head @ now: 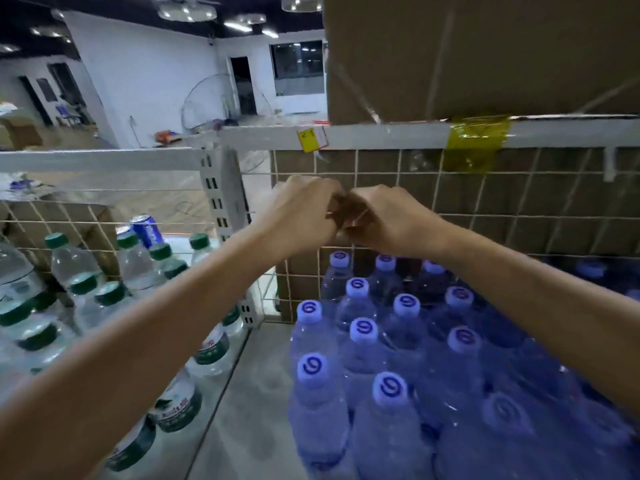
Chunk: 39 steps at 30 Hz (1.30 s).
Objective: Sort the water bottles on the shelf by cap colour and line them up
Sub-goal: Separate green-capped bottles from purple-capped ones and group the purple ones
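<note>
On the shelf (256, 393), blue-capped bottles (363, 330) are grouped right, green-capped bottles (83, 283) left. Above them, left hand (301, 213) and right hand (388, 220) are held touching before the wire mesh (519, 216), fingers (330, 197) curled; whether anything is clamped cannot be told.

a large indoor room lay behind, with a white wall (145, 74) under a dark ceiling (104, 6). round lights (187, 12) and bright strip lights (239, 26) hung overhead. a dark doorway (242, 84) and a dark window (298, 62) were set in the far wall. the floor (162, 199) looked pale brown. cardboard boxes (20, 131) sat at the far left.
</note>
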{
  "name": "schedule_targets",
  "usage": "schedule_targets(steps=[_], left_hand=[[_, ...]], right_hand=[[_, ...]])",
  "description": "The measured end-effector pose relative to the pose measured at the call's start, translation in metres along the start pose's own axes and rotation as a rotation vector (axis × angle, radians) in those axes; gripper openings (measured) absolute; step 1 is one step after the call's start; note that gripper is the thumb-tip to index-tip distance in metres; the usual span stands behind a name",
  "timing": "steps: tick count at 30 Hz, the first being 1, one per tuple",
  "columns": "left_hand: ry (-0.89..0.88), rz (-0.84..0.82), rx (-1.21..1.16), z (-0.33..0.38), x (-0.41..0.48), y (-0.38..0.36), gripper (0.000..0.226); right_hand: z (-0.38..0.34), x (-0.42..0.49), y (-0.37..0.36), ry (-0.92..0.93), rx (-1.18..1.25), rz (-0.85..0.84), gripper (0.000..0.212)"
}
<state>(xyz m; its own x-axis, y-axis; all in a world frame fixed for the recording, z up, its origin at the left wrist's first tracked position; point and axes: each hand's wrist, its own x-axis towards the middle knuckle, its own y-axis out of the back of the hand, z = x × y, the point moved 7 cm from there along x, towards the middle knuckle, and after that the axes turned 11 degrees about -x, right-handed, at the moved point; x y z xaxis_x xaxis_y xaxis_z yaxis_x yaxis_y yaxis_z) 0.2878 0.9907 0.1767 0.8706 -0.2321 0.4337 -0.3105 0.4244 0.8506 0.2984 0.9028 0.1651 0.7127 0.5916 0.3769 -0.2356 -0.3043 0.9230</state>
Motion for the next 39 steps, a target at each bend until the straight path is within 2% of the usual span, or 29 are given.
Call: schedule_targets(steps=[4,7,10,14,18,22,24,27,28,31,35,39], left_hand=[[-0.082,-0.053,-0.051,0.087,0.025,-0.051,0.019],[-0.14,-0.116,-0.11,0.148,0.042,-0.093,0.026],[-0.207,-0.194,-0.125,0.206,0.06,-0.138,0.031],[-0.286,-0.296,-0.166,0.272,0.076,-0.189,0.04],[-0.366,-0.406,-0.151,0.322,0.085,-0.232,0.056],[-0.406,-0.487,-0.141,0.358,0.089,-0.264,0.057],[-0.408,-0.531,-0.156,0.372,0.09,-0.277,0.056],[-0.411,-0.575,-0.184,0.388,0.089,-0.294,0.052],[-0.416,-0.595,-0.186,0.392,0.089,-0.3,0.051],[-0.415,-0.672,-0.145,0.394,0.085,-0.316,0.054],[-0.381,-0.699,-0.117,0.389,0.077,-0.314,0.057],[-0.363,-0.671,-0.138,0.38,0.073,-0.304,0.06]], right_hand=[[0.083,-0.065,0.03,-0.153,-0.065,0.015,0.018],[0.146,-0.116,0.047,-0.261,-0.113,0.035,0.012],[0.205,-0.164,0.062,-0.326,-0.215,0.023,0.022],[0.285,-0.22,0.079,-0.467,-0.343,0.032,0.023],[0.364,-0.278,0.09,-0.736,-0.445,0.046,0.034],[0.426,-0.32,0.09,-0.913,-0.426,0.018,0.049],[0.447,-0.332,0.083,-0.975,-0.359,-0.006,0.047],[0.463,-0.339,0.075,-0.987,-0.235,0.036,0.024],[0.467,-0.339,0.073,-0.984,-0.207,0.07,0.023],[0.478,-0.346,0.073,-1.06,-0.158,0.149,0.051],[0.492,-0.352,0.069,-1.157,-0.148,0.123,0.067],[0.488,-0.345,0.072,-1.163,-0.128,0.185,0.037]])
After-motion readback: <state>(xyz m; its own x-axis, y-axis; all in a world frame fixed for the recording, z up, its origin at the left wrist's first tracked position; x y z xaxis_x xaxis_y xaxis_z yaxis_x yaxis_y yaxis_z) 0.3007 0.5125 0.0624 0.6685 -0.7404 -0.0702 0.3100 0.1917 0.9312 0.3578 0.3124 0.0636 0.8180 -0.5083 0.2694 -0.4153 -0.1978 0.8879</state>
